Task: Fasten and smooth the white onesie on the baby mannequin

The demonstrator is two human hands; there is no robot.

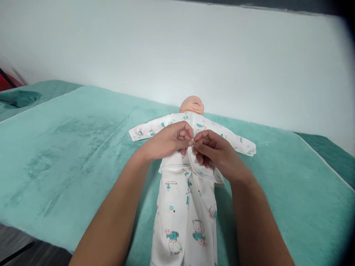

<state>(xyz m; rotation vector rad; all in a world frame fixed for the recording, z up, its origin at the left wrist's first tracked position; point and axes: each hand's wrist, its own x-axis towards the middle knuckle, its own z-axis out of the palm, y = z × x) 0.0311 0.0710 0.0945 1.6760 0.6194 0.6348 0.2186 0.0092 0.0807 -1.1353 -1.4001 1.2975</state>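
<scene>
A baby doll [192, 104] lies on its back on a teal towel [69, 147], head toward the wall. It wears a white printed shirt [155, 127] with sleeves spread out and matching printed trousers [180, 218]. My left hand [169, 140] and my right hand [215, 151] meet over the doll's chest. Both pinch the front edges of the shirt together at its middle, fingertips touching. Whatever fastener lies between the fingers is too small to make out.
The towel covers a padded table that runs against a white wall [177, 48]. A darker green cover [330, 151] shows at the right edge, and a dark green pillow [19, 98] lies at far left. The near table edge drops off at lower left.
</scene>
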